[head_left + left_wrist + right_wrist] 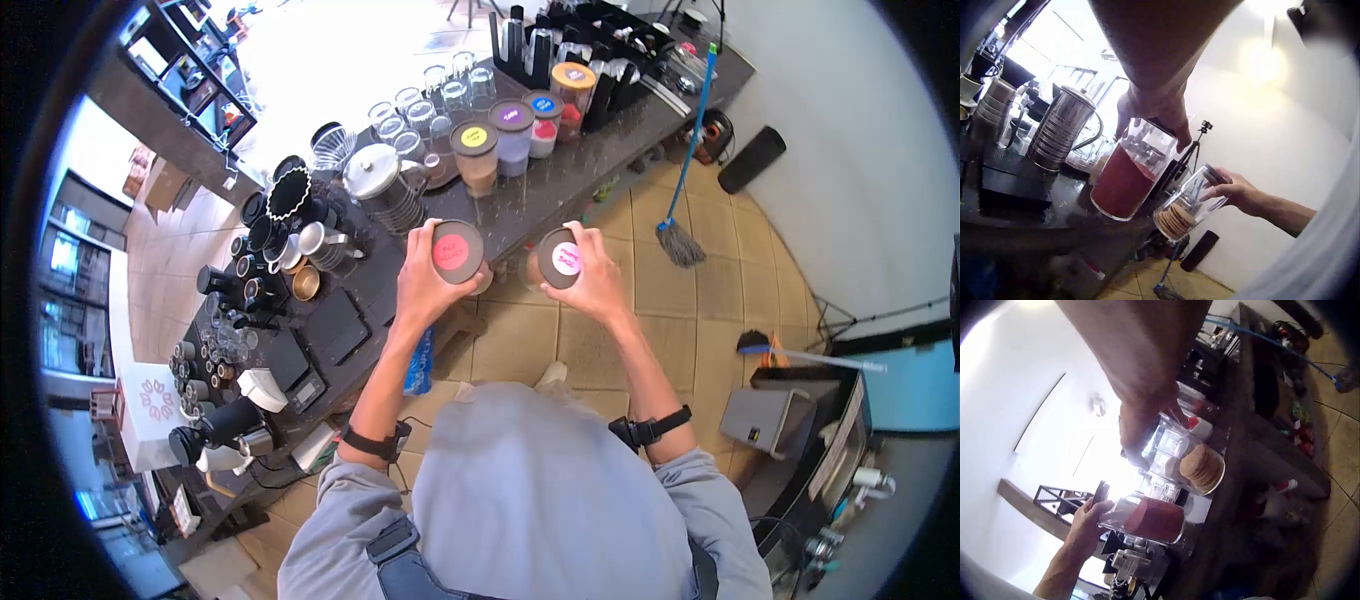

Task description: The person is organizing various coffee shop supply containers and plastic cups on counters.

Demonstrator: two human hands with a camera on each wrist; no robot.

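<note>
My left hand (415,292) grips a clear jar by its top, fingers and thumb around a dark lid (457,252) with a red label. Red powder (1124,187) fills the lower part of that jar, sloping to one side in the left wrist view. With my right hand (600,282) I hold a second clear jar by its dark lid (557,262), which has a white label with pink writing. A stack of round tan biscuits (1202,467) lies at the bottom of this jar. Both jars are held up side by side, near the edge of the dark counter (520,225).
Jars with yellow (474,145), purple (513,118) and blue labels stand on the counter, beside several upturned glasses. To the left are a metal French press (380,180), cups and black scales (335,325). A mop (685,235) stands on the tiled floor at right.
</note>
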